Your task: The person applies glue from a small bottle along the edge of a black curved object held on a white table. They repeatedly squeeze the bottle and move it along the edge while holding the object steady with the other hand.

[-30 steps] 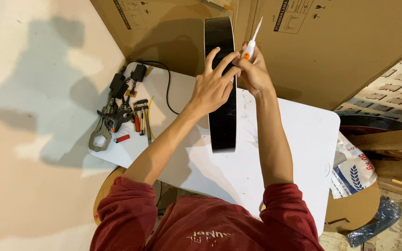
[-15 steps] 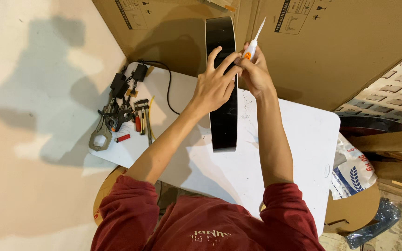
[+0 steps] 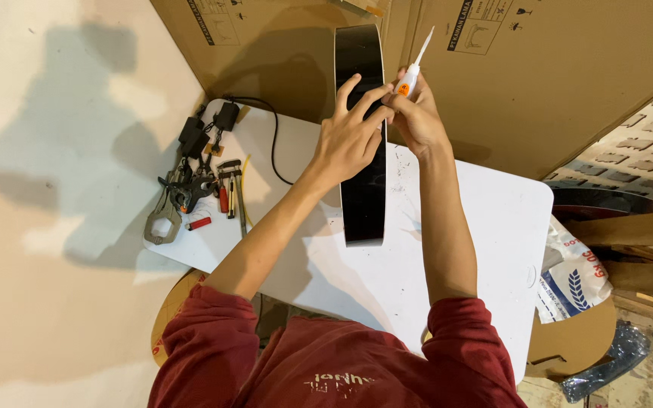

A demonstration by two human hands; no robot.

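Left hand (image 3: 349,143) spread flat over glossy black panel (image 3: 362,204), steadying it on counter (image 3: 478,249), right hand (image 3: 416,121) just beside, pinching small glue tube (image 3: 415,66), nozzle upward.

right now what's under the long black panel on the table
The black panel lies on the white table, with its far end toward the cardboard boxes. The left hand presses on it, beside the right hand holding a glue tube. The panel's underside is hidden.
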